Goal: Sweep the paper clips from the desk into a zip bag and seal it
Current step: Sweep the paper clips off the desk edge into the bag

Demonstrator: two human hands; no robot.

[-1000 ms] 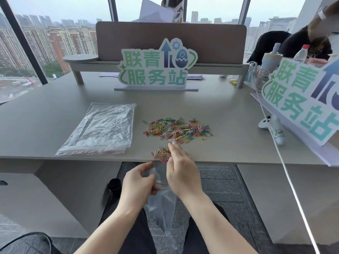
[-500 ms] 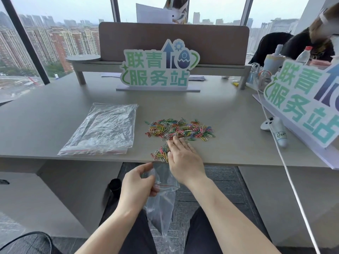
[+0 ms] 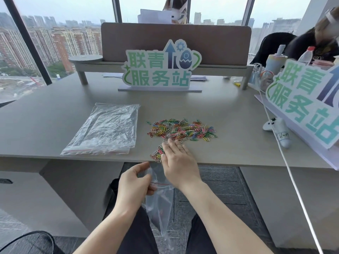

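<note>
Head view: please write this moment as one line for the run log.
left hand: holds clear plastic zip bag under desk edge | right hand: flat beside small cluster of coloured paper clips | bag: unsealed

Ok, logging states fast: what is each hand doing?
Left hand: pinches the zip bag open.
Right hand: open, flat on paper clips.

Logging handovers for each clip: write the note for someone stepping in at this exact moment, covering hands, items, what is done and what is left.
Left hand pinches the open mouth of a zip bag just below the desk edge.
Right hand lies flat, fingers straight, beside a small batch of clips at the edge above the bag.
The main pile of paper clips sits farther back on the desk; the stack of spare bags is to its left.
Done: bag opened and positioned. Whether any clips are inside cannot be told.
Left: sweep in both groups, then seal.
</note>
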